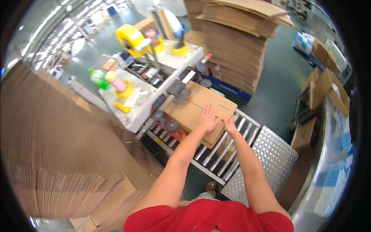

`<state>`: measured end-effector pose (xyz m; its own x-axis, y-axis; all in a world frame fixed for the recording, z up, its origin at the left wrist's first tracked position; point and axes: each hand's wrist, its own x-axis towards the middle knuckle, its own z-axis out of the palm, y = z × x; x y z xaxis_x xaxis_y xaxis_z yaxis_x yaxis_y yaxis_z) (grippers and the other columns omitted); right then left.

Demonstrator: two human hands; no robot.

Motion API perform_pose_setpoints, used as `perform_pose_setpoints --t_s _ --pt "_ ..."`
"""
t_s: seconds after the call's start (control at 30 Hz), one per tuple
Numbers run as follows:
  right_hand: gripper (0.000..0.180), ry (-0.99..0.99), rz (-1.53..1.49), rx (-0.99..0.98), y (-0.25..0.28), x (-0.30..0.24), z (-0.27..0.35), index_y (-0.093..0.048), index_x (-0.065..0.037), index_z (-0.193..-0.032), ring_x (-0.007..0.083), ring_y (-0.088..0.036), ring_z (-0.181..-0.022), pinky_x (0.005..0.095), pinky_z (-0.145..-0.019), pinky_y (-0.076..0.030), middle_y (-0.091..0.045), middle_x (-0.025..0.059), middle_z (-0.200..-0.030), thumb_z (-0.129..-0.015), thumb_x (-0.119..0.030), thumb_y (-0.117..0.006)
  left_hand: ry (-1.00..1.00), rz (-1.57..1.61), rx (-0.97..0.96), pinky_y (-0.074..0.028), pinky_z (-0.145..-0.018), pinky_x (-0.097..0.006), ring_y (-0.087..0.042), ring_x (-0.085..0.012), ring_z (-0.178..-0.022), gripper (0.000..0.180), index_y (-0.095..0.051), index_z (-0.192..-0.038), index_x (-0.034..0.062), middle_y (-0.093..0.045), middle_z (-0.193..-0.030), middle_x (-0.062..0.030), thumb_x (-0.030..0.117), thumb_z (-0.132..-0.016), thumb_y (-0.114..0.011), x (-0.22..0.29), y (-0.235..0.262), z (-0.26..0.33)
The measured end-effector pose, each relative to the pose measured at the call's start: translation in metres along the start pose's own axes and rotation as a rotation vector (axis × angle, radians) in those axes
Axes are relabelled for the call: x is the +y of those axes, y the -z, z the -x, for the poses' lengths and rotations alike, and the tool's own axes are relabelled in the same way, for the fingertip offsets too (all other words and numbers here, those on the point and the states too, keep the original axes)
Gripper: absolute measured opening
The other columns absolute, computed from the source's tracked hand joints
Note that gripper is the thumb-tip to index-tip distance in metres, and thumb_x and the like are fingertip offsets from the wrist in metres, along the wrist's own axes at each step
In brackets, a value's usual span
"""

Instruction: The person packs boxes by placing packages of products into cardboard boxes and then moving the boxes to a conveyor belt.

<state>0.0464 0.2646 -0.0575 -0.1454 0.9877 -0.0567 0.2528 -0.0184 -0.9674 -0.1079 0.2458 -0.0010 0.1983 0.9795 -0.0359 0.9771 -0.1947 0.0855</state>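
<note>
Right, both my arms run fwd over the roller conveyor [228, 149], and the cardboard box [201, 110] sits straight ahead at arm's length, on the rollers at the mouth of the carton sealer [170, 67]. L hand [208, 118] lies flat, fingers spread, on the box top near its near-right corner; R hand [230, 125] is pressed open vs the near side edge, just beside the L. Neither grips anything. Box's long axis runs away from me, up-left into the machine, its far end under the tape head [178, 91]. Yellow tape roll [131, 38] up top; flat carton stack [235, 50] beyond.
</note>
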Motion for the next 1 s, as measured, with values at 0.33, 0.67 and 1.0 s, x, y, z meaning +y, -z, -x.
perform_pose_setpoints --t_s 0.33,0.67,1.0 --pt "0.032 -0.502 -0.282 -0.15 0.082 0.016 0.11 -0.051 -0.004 -0.109 0.0115 -0.05 -0.058 0.0238 -0.047 -0.042 -0.051 0.0024 -0.079 -0.09 -0.029 -0.057 -0.157 0.118 0.73 -0.029 -0.105 -0.047 -0.03 -0.0387 -0.129 0.06 -0.047 -0.127 0.0032 -0.031 -0.142 -0.0201 0.014 -0.073 -0.071 -0.017 0.226 0.172" --pt "0.023 -0.692 -0.46 0.123 0.265 0.119 0.196 -0.048 -0.01 -0.105 0.0167 -0.05 -0.051 0.0276 -0.041 -0.042 -0.054 0.006 -0.07 -0.086 -0.02 -0.055 0.248 -1.349 1.598 -0.035 -0.083 -0.037 -0.05 -0.0247 -0.095 0.041 -0.057 -0.097 0.0046 -0.057 -0.095 -0.0079 0.038 -0.078 -0.071 -0.012 0.646 0.494" --pt "0.028 -0.474 -0.401 -0.131 0.198 0.015 0.22 -0.056 -0.003 -0.096 0.0184 -0.062 -0.07 0.0302 -0.06 -0.053 -0.06 0.008 -0.078 -0.085 -0.028 -0.063 0.611 -0.94 0.957 -0.043 -0.07 -0.039 -0.054 -0.0274 -0.078 0.031 -0.056 -0.088 -0.0021 -0.057 -0.079 -0.0162 0.027 -0.08 -0.067 -0.164 0.735 0.641"
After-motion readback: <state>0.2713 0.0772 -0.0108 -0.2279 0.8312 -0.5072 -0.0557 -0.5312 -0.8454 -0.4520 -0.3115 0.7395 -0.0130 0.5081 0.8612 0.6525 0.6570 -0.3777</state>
